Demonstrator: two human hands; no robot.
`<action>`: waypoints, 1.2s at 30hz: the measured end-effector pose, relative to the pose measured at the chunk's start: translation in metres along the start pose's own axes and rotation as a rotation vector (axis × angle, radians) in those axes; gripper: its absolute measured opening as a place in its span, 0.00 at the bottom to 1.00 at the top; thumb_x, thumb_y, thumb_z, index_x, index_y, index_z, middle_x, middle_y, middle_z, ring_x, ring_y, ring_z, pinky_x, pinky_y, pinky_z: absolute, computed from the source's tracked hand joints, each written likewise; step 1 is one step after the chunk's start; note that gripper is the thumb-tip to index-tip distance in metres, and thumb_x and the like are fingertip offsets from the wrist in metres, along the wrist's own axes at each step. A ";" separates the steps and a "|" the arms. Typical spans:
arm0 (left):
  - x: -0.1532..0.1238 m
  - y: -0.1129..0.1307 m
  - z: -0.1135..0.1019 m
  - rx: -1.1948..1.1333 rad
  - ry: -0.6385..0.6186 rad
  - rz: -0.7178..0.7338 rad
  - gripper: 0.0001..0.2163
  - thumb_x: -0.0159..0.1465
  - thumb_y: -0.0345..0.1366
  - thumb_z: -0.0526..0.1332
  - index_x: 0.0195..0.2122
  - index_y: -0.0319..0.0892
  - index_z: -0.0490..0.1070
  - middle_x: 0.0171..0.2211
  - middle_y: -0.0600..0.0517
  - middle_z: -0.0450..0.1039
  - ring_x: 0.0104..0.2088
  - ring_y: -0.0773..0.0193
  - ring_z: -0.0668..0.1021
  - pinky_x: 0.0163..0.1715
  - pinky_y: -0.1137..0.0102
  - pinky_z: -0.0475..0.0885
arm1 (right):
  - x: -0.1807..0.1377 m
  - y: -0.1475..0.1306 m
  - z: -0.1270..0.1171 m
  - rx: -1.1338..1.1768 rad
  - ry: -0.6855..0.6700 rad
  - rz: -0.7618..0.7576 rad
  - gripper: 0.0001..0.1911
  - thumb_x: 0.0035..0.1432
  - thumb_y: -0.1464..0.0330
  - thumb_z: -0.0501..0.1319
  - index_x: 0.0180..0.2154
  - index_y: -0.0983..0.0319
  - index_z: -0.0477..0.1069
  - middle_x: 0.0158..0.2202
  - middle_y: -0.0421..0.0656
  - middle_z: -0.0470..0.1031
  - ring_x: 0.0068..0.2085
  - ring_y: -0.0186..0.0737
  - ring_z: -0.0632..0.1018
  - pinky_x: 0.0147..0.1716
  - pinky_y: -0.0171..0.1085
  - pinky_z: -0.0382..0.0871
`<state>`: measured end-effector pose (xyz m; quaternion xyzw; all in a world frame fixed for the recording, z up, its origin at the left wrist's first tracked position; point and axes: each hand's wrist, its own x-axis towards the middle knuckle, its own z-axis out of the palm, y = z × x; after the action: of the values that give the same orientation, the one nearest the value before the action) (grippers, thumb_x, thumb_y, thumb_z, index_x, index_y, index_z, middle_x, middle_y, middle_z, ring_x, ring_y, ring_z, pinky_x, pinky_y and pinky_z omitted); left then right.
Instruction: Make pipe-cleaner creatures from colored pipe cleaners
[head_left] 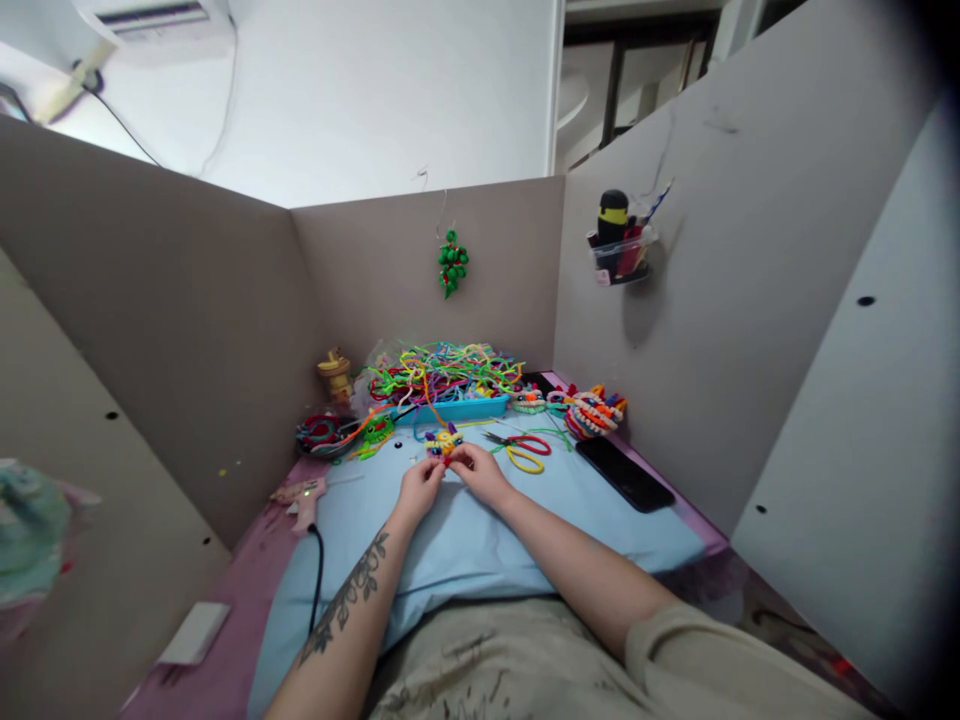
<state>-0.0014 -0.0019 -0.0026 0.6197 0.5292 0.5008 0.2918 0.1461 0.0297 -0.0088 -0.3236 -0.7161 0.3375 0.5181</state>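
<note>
Both my hands meet over the light blue cloth [465,540] in the middle of the desk. My left hand [418,487] and my right hand [478,470] are closed, pinching a small multicoloured pipe-cleaner figure [444,442] between their fingertips. The figure shows yellow, blue and red and sits just above the cloth. Behind it a blue tray [457,408] holds a heap of coloured pipe cleaners [442,372].
Red and yellow scissors [521,450] lie right of my hands, a black phone [624,473] further right. Finished colourful figures [592,410] stand at the back right. A bowl [324,436] and a glue gun [304,497] lie left. Grey partition walls enclose the desk.
</note>
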 end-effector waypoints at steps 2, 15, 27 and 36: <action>0.000 -0.002 0.000 -0.028 0.001 0.016 0.08 0.53 0.39 0.60 0.28 0.41 0.74 0.21 0.53 0.71 0.22 0.66 0.70 0.23 0.73 0.63 | 0.000 0.001 0.000 -0.032 0.008 -0.019 0.05 0.50 0.70 0.57 0.31 0.62 0.70 0.30 0.41 0.71 0.31 0.35 0.70 0.32 0.34 0.63; -0.001 -0.004 0.000 0.098 0.000 -0.019 0.11 0.56 0.40 0.56 0.30 0.38 0.72 0.21 0.52 0.72 0.21 0.67 0.72 0.23 0.73 0.66 | 0.001 0.003 -0.003 -0.126 -0.010 -0.051 0.06 0.51 0.73 0.57 0.29 0.62 0.73 0.29 0.41 0.73 0.33 0.36 0.72 0.33 0.34 0.65; -0.003 -0.007 0.001 0.150 -0.039 -0.015 0.13 0.56 0.43 0.55 0.26 0.39 0.71 0.17 0.54 0.69 0.19 0.68 0.70 0.22 0.74 0.62 | 0.000 0.000 -0.002 -0.125 -0.050 -0.007 0.08 0.50 0.74 0.58 0.29 0.62 0.75 0.30 0.42 0.76 0.33 0.37 0.74 0.37 0.36 0.67; -0.003 0.001 0.001 0.109 -0.030 0.004 0.11 0.56 0.42 0.56 0.26 0.38 0.71 0.17 0.55 0.67 0.19 0.68 0.69 0.22 0.74 0.63 | 0.000 0.001 -0.001 -0.145 -0.045 -0.003 0.06 0.51 0.72 0.58 0.30 0.62 0.74 0.30 0.42 0.75 0.34 0.37 0.74 0.37 0.35 0.66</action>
<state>-0.0003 -0.0046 -0.0032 0.6432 0.5498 0.4626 0.2646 0.1470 0.0309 -0.0095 -0.3513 -0.7508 0.2914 0.4776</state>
